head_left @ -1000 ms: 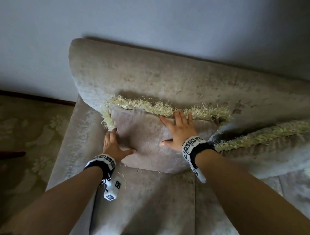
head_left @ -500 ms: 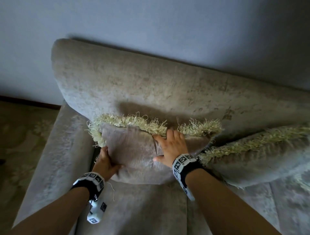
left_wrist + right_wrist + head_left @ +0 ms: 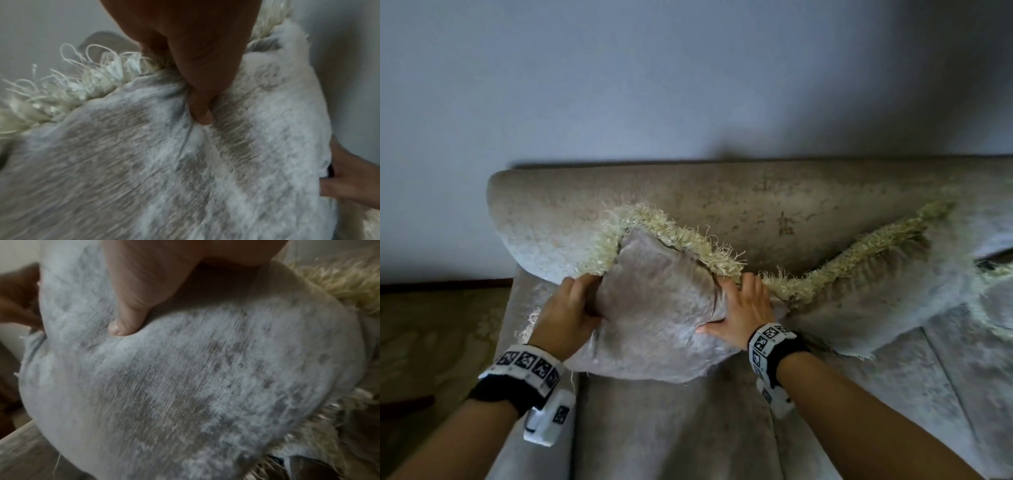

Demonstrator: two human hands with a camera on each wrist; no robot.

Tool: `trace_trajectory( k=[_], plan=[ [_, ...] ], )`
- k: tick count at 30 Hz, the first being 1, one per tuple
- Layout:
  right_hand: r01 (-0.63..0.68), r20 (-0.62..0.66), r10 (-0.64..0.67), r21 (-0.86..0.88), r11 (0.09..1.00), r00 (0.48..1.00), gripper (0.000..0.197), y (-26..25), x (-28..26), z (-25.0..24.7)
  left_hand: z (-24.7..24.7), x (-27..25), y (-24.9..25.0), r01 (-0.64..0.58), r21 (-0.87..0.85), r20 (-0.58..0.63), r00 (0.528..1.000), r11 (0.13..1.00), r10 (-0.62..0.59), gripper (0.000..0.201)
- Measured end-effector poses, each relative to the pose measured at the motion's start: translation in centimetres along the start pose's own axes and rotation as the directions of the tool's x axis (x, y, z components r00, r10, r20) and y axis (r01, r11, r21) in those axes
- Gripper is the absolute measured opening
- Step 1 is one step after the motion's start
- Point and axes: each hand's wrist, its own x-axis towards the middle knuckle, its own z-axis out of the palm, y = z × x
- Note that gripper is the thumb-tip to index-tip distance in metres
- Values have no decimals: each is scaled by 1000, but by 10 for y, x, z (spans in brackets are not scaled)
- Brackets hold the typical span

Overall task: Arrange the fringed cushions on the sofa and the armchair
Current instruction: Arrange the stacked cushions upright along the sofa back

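Tilted now where it lay flatter against the backrest half a second ago, the fringed cushion (image 3: 654,308) has its left corner raised. Your left hand (image 3: 566,315) grips its left edge, thumb dug into the fabric; your right hand (image 3: 743,310) curls round the right edge, thumb on the front. It sits at the sofa (image 3: 774,209) end, touching the second cushion (image 3: 876,284). Pull unevenly and it may slump forward or drag that neighbour's fringe askew.
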Motion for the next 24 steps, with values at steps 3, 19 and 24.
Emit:
trace_trajectory(
  k=[3,19,24],
  plan=[
    [-73,45,70,73,995,997,111,14,2,10,-8,21,18,-83,142,66,995,986,74,76],
    [-174,317,147,59,983,937,133,34,46,99,75,66,-8,63,467,-22,998,882,-60,106],
    [-196,328,172,43,980,929,140,37,51,103,93,69,0,156,534,2,983,831,-186,98]
  ],
)
